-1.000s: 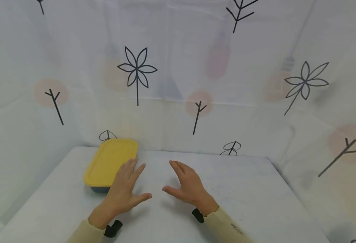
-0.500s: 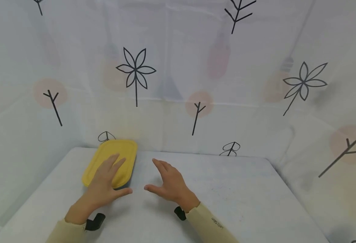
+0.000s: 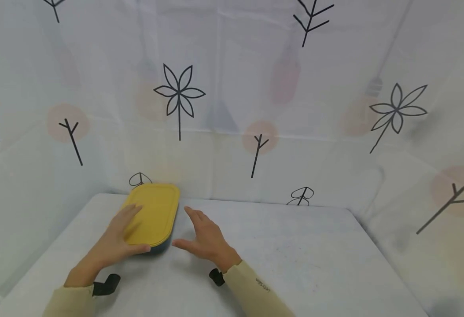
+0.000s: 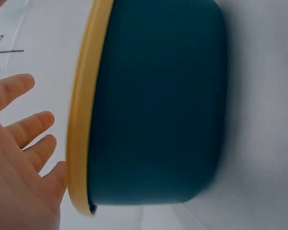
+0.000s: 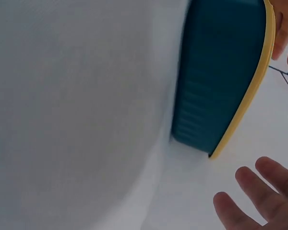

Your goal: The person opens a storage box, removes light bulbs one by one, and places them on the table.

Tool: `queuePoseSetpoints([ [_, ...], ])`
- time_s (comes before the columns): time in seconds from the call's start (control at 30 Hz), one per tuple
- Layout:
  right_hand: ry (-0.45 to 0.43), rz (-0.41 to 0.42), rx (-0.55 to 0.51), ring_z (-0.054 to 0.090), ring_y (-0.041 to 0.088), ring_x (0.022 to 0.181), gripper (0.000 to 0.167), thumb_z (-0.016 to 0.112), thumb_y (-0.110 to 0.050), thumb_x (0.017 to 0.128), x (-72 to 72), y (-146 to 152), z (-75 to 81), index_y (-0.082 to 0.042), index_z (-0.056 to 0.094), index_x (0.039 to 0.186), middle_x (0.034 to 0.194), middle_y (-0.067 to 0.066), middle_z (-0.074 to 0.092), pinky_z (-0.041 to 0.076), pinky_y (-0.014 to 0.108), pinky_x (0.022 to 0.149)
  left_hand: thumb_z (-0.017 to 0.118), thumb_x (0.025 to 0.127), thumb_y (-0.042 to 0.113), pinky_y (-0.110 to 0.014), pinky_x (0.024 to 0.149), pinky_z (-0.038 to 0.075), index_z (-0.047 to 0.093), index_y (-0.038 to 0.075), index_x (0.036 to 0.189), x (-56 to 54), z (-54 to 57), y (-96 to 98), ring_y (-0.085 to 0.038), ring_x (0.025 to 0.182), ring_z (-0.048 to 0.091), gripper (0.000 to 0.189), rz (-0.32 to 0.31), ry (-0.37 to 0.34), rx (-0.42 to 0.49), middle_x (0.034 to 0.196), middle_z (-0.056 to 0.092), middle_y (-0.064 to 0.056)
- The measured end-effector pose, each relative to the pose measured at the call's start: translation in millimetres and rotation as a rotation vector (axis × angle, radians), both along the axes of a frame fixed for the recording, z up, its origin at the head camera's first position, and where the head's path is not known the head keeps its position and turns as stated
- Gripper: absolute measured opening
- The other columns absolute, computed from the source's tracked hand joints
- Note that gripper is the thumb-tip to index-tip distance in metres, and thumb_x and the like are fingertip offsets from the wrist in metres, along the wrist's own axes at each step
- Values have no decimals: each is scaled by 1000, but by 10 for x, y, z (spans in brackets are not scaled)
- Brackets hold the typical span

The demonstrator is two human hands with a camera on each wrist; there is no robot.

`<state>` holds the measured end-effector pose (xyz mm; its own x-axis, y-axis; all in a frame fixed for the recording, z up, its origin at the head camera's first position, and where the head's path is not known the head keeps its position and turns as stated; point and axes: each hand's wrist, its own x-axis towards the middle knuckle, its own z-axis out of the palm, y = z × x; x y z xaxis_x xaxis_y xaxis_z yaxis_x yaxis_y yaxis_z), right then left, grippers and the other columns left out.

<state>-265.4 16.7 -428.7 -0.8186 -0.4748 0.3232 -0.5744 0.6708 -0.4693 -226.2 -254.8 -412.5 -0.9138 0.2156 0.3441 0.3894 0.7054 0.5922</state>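
A rectangular food container (image 4: 158,105) with a dark teal body and a yellow lid (image 3: 154,211) sits at the left of the table. My left hand (image 3: 115,240) is at its left side, fingers spread and thumb apart, over the lid's left edge in the head view. Whether those fingers touch the lid I cannot tell. To the container's right is my right hand (image 3: 204,240), fingers extended and thumb out, with a gap between it and the box. In the right wrist view the teal side (image 5: 221,72) shows beyond the right fingertips (image 5: 249,179). Neither hand grips anything.
A white table (image 3: 295,255) spreads out under the hands. Behind it and at both sides hangs a pale cloth (image 3: 224,88) printed with flowers and twigs. Each wrist wears a small black camera (image 3: 107,284).
Both hands have moved left. The left hand has passed from the container's right edge across the lid to its left side, and the right hand has come closer to its right side.
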Motion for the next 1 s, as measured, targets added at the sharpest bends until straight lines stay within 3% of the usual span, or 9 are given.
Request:
queuePoseSetpoints([
  [0.23,-191,-34,-61,44,19,129,98,56,-79,73,-59,-193,-82,-34,18,152,151,-5,32,45,43,100,85,66,45,-72,99,23,25,8,150,-44,-80,-141,-47,135,17,109,34,-34,1,152,16,-25],
  [0.4,-251,-41,-85,36,17,135,103,59,-80,69,-94,-294,-133,-33,19,152,152,-7,30,40,43,105,84,69,44,-72,100,23,22,9,151,-73,-134,-229,-48,135,17,108,48,-61,9,153,12,-26],
  [0.7,-348,-24,-178,42,12,128,100,67,-72,70,-131,-460,-180,-33,22,151,147,-10,36,43,40,102,85,70,36,-70,102,20,22,3,149,-95,-227,-385,-49,134,16,107,63,-102,85,151,15,-27],
  [1.0,-381,-28,-205,40,11,130,106,68,-70,70,-113,-543,-180,-21,22,153,151,-7,31,39,36,106,84,72,30,-68,102,22,15,-3,149,-91,-246,-405,-50,132,19,109,73,-161,142,149,16,-31],
])
